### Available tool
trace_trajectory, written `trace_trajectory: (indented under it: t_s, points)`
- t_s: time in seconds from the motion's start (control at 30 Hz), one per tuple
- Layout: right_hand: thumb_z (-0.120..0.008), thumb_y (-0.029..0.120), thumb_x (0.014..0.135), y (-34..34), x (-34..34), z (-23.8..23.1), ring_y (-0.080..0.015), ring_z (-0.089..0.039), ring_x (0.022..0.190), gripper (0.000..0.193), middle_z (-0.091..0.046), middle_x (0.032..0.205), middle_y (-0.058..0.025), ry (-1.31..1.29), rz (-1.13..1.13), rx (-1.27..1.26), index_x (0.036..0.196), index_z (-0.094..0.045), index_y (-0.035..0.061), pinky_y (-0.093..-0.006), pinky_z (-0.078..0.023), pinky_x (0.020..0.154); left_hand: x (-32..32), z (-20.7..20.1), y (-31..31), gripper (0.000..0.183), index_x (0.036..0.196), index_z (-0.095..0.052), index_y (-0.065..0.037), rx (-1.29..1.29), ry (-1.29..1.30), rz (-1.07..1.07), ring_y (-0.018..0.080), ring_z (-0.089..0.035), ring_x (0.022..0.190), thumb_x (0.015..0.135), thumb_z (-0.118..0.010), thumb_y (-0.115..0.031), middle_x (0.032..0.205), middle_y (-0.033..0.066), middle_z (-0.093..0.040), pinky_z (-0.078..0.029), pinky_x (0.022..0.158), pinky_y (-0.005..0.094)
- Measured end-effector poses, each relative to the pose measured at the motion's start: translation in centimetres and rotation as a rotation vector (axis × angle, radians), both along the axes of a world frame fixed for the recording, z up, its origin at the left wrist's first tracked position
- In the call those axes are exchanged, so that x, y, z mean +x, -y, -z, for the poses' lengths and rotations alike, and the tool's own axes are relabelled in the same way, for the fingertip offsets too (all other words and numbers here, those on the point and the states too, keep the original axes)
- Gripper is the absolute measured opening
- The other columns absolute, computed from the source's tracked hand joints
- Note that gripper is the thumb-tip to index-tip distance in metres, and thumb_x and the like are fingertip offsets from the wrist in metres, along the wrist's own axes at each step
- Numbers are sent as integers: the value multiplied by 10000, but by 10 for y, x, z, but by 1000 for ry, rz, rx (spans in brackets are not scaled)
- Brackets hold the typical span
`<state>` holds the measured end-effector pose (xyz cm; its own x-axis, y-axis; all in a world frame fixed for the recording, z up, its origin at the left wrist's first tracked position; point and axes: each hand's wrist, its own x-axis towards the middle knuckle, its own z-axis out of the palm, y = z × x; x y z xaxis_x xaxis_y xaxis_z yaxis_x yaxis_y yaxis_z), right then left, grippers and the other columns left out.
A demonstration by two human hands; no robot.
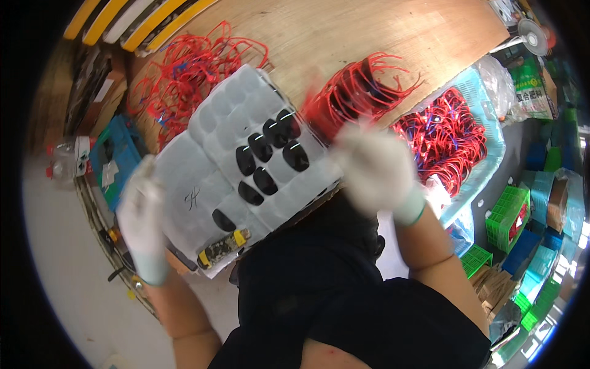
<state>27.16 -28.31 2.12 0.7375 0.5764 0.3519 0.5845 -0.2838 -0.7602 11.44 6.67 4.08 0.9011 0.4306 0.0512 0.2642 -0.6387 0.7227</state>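
Note:
Both my hands wear white gloves and are smeared by motion. My left hand (142,212) is at the left edge of a white molded tray (178,172); its fingers point away from me, and their grip is unclear. Several dark oval lenses (296,157) lie in the right part of the tray. My right hand (376,167) is past the tray's right edge, close to a row of red eyeglass frames (362,92). A blurred red patch shows by its fingertips; whether it holds anything cannot be made out. A yellow and black utility knife (222,247) rests on the tray's near edge.
A tangled heap of red frames (190,71) lies behind the tray on the wooden table (307,31). At right, a light blue crate (491,138) holds many red frames. Green baskets (509,216) stand farther right. A teal box (114,157) sits at left.

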Motion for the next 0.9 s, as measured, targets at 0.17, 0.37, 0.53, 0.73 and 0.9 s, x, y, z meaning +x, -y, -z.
trace_trajectory:
  t_s: [0.17,0.37,0.53,0.73,0.9]
  points:
    - [-513,296,1003,73,177,67,-453,-677,948,300,-717,979,-228,95,539,-607,1016,-692,55,-543,-533,845,86,76,-153,527,998,-707,34,-181,-395,-100,166,-634,866,1032,-594,-480,944,78,-689,-503,840,304]
    - [-540,293,978,71,192,128,-423,-666,1060,341,-714,1072,-246,-230,300,-574,1078,-731,29,-468,-511,960,105,156,-157,341,1000,-693,-44,-469,-444,-215,156,-619,791,967,-698,-383,909,34,-650,-497,729,311]
    - [-593,333,999,78,196,112,-276,-704,1031,414,-751,1087,-174,-394,234,-584,1213,-704,-4,-368,-518,942,88,138,-181,294,1060,-733,-29,-624,-186,-219,131,-594,866,1004,-622,-296,908,25,-662,-449,788,272]
    - [-592,412,982,69,180,91,-389,-711,1004,435,-743,1057,-217,-137,428,-690,1092,-749,21,-459,-538,925,62,16,-121,358,1209,-695,62,-110,144,-140,181,-628,1084,1069,-488,-195,1200,104,-692,-436,1014,307]
    - [-663,295,959,16,97,53,-379,-724,976,341,-744,1029,-224,83,455,-318,1089,-731,-13,-433,-567,877,17,-2,-86,434,1311,-605,129,-308,275,-17,318,-560,1350,1031,-451,-165,1436,243,-584,-338,1200,415]
